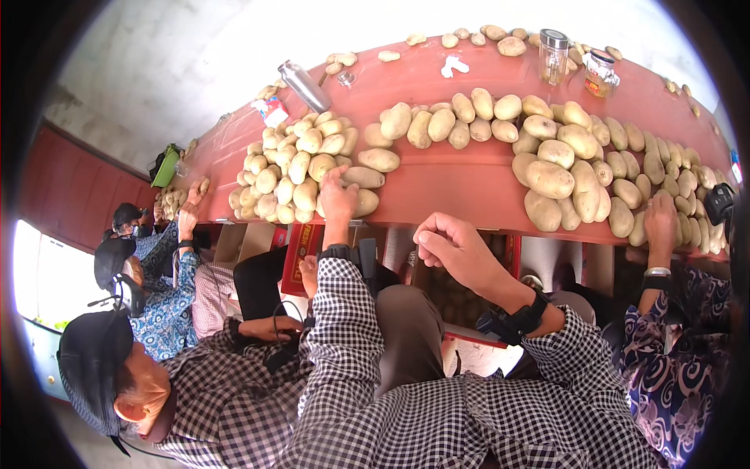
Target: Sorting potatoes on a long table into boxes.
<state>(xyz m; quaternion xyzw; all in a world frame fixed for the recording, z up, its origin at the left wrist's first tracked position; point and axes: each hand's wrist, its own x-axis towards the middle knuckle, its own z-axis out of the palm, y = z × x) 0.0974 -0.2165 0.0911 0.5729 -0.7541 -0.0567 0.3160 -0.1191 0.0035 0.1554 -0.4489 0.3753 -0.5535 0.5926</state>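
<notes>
My left hand [338, 199] is over the right edge of a heap of potatoes [285, 155] on the red table [451, 190]. Its fingertips touch the left end of a greyish potato [364, 177]; whether they grip it is hard to see. Another potato [367, 202] lies just in front of that one. My right hand [454, 249] hangs at the table's front edge, fingers loosely curled, with nothing visible in it. Beneath it, a box of potatoes [463, 299] sits in shadow below the tabletop. Black bands circle both my wrists.
A larger spread of potatoes [577, 158] covers the right side, where a neighbour's hand [661, 217] rests. Farther back are a steel bottle [306, 87], a glass jar [552, 58] and crumpled tissue [454, 66]. A person in a black cap [96, 357] sits close on my left. Red cartons [302, 258] stand below.
</notes>
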